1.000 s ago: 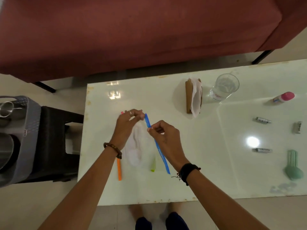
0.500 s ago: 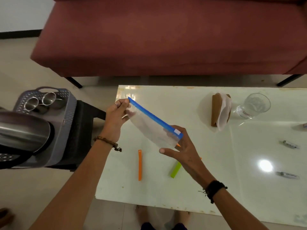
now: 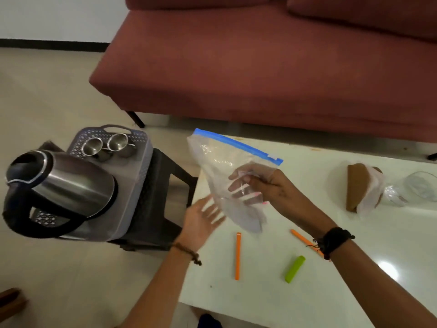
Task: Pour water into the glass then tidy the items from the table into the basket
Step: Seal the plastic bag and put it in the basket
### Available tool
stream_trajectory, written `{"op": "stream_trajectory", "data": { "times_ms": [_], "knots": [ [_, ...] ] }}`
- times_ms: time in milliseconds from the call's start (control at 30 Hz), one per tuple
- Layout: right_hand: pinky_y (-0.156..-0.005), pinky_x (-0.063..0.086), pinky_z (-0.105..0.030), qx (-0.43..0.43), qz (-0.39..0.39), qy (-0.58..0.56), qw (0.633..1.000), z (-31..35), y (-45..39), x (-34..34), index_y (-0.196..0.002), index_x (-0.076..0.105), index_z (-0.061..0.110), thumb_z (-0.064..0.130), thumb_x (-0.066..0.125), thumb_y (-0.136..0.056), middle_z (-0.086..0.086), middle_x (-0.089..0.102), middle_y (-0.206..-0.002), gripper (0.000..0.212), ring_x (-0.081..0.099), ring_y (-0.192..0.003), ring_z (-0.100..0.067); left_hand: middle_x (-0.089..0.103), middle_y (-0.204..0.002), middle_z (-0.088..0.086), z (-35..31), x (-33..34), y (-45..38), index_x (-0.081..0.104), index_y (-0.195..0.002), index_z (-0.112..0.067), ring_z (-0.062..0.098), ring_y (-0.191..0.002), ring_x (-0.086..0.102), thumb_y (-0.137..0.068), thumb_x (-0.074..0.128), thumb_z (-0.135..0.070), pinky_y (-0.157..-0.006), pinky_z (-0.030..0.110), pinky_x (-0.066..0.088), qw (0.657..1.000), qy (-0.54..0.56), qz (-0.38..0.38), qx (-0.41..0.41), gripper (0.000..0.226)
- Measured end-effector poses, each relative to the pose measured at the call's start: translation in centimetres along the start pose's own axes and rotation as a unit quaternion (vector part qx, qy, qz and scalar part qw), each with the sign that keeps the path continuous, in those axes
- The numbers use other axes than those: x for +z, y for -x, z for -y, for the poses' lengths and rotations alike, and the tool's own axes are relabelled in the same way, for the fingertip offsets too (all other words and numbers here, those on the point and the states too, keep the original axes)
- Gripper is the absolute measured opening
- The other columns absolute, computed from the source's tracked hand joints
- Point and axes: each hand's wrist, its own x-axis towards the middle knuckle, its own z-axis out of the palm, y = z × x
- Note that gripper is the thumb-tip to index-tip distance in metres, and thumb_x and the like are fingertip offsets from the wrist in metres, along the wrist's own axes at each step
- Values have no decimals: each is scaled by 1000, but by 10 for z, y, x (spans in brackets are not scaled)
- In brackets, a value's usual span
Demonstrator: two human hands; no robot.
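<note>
My right hand (image 3: 264, 185) grips a clear zip bag (image 3: 220, 166) with a blue seal strip, held in the air above the white table's (image 3: 260, 292) left end. My left hand (image 3: 201, 218) is open just below and left of the bag, fingers spread, touching nothing. The grey basket (image 3: 139, 166) stands on a dark stool left of the table and holds a steel kettle (image 3: 63, 188) and two steel cups (image 3: 104, 143). On the table lie two orange clips (image 3: 238, 255), a green clip (image 3: 294, 269) and, at the right edge, the glass (image 3: 421, 188).
A brown napkin holder with a white napkin (image 3: 361, 188) stands beside the glass. A dark red sofa (image 3: 272, 67) runs along the far side of the table. The dark stool (image 3: 160, 197) under the basket touches the table's left edge. Beige floor lies to the left.
My left hand has let go of the bag's corner and dropped below it. My right hand now holds the bag alone, shifted toward the basket. The view has turned left.
</note>
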Motion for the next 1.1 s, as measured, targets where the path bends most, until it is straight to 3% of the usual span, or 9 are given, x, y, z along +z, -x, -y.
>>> {"op": "stream_trajectory", "data": {
  "times_ms": [167,300,433,533,700,833,933,1000,1100],
  "knots": [
    [-68,54,-21,-38,21,52,998,27,-65,49,-94,65,38,16,44,-96,13,71,-89,30,67,-83,-6,62,-125,14,-28,-33,3,55,-127,-14,30,-112,60,-86,48,-42,-96,48,48,988,112,104,31,50],
    [-71,50,-17,-65,-20,113,991,39,-127,90,-107,65,38,23,65,-83,14,71,-102,28,65,-87,2,50,-138,18,-91,-72,3,42,-137,-8,34,-128,45,-82,52,-26,-112,51,29,979,128,63,144,59],
    [-74,53,-35,-124,-74,262,954,45,-181,132,-106,68,24,21,68,-80,7,74,-92,26,67,-87,-13,45,-142,14,-154,-107,-2,35,-141,-13,31,-131,43,-83,50,-15,-104,46,42,963,139,6,231,59],
    [-71,52,-37,-166,-90,359,914,39,-214,165,-105,68,14,21,61,-87,-5,74,-95,21,66,-82,-22,43,-144,14,-186,-127,-16,34,-142,-14,33,-131,42,-92,43,-11,-105,49,39,957,152,-29,244,51],
    [-52,31,-32,-140,-119,464,867,9,-255,202,-76,60,3,22,55,-90,-14,62,-67,25,57,-63,-35,43,-143,20,-205,-145,-53,35,-140,-7,35,-130,42,-97,40,-13,-102,48,39,954,191,-110,202,44],
    [-45,21,-25,-181,-131,432,874,-3,-275,219,-83,64,0,11,58,-87,-18,63,-64,14,48,-50,-31,46,-139,22,-209,-142,-78,38,-138,-5,38,-126,46,-96,42,-10,-98,50,42,926,249,-192,210,42],
    [-55,29,-28,-181,-90,448,871,-12,-289,225,-103,68,5,18,56,-90,-15,68,-77,21,58,-63,-31,47,-138,23,-211,-138,-92,38,-138,-8,40,-123,48,-96,43,-10,-102,55,40,887,299,-258,239,43],
    [-59,40,-29,-157,-59,402,900,-12,-294,227,-110,65,13,27,58,-89,-6,71,-90,26,63,-75,-23,48,-137,19,-213,-133,-96,36,-140,-11,38,-121,51,-97,42,-15,-100,56,42,868,326,-286,244,43],
    [-70,45,-10,-77,-23,288,954,-8,-302,223,-114,57,28,37,72,-75,15,65,-100,43,59,-85,5,52,-132,14,-216,-133,-103,35,-141,-15,32,-113,55,-99,39,-18,-85,44,53,852,338,-299,265,42]
  ]
}}
